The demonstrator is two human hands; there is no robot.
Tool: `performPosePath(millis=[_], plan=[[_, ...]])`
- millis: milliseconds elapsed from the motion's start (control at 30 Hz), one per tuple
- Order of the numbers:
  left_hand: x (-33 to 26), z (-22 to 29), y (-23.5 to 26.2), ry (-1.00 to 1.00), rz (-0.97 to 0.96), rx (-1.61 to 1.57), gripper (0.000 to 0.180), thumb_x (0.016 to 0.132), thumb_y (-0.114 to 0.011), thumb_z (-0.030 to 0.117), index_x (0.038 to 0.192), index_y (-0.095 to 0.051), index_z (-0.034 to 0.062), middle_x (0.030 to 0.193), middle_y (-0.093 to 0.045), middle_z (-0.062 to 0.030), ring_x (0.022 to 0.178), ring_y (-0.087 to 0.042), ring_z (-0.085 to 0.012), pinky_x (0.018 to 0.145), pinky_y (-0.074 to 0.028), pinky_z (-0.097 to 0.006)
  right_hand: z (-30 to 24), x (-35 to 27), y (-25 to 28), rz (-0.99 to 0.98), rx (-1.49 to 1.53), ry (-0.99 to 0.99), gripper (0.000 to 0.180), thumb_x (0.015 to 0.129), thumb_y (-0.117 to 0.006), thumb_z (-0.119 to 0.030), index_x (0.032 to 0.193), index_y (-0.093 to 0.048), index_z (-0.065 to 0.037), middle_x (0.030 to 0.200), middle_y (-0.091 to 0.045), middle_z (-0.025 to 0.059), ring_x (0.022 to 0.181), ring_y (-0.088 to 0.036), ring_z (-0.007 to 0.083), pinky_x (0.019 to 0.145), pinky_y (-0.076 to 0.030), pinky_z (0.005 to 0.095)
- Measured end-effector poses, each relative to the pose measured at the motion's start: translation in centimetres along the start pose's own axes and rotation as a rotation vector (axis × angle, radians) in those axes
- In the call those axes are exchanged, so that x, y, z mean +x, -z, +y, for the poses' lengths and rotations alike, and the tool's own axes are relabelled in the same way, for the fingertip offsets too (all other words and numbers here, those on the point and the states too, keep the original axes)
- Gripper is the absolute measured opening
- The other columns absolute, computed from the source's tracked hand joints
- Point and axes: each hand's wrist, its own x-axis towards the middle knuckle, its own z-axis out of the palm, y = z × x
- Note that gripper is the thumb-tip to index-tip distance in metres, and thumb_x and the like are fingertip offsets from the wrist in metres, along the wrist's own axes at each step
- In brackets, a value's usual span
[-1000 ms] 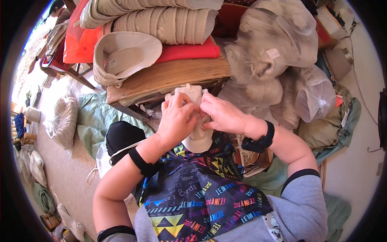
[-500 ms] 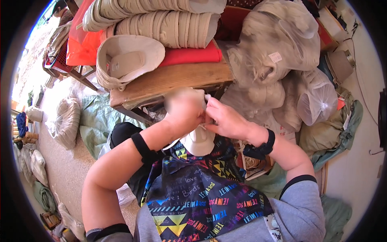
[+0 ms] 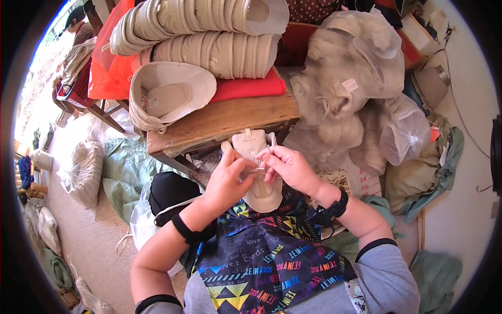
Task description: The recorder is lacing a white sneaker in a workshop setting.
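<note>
A beige shoe upper (image 3: 264, 200) rests on my lap, its toe toward me and its padded tongue (image 3: 249, 139) standing up at the far end. My left hand (image 3: 226, 177) is at the upper's left side, thumb and fingertips pinched on a thin white shoelace (image 3: 260, 169). Close by on the right, my right hand (image 3: 289, 168) pinches the same lace over the middle of the upper. The fingertips almost meet there, and they hide part of the eyelet rows.
Ahead stands a wooden bench (image 3: 225, 116) bearing nested stacks of beige uppers (image 3: 209, 55) and a red cloth (image 3: 251, 87). Clear plastic bags (image 3: 355, 63) bulge at the right. A green sheet (image 3: 123, 162) and a bagged stack (image 3: 82, 172) lie on the floor at left.
My left hand has swung down and left from over the upper, uncovering the tongue. My right hand has moved slightly down and right. The lace now shows between the fingertips.
</note>
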Motion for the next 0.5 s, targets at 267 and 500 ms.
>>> performPosePath(millis=[267,500], plan=[[-1.5,0.4,-0.7,0.393,0.000,-0.525,0.010,0.085,-0.071,0.005,0.094,-0.071,0.0009,0.083,-0.066,-0.0031,0.075,-0.061,-0.0096,0.069,-0.049,-0.026,-0.6,-0.5,-0.7,0.093,-0.125,0.017,0.026,0.105,-0.046,-0.022,0.112,-0.061,-0.002,0.080,-0.064,0.0020,0.064,-0.062,0.0083,0.059,-0.050,0.0231],[-0.5,5.1,2.3,0.450,0.044,-0.756,0.015,0.096,-0.062,0.010,0.103,-0.070,-0.0004,0.086,-0.065,0.0003,0.075,-0.056,-0.0050,0.068,-0.047,-0.021,-7.0,-3.0,-1.6,0.071,0.049,0.118,0.025,0.103,-0.048,-0.015,0.120,-0.060,-0.002,0.072,-0.062,0.0019,0.057,-0.059,0.0065,0.052,-0.049,0.0213]])
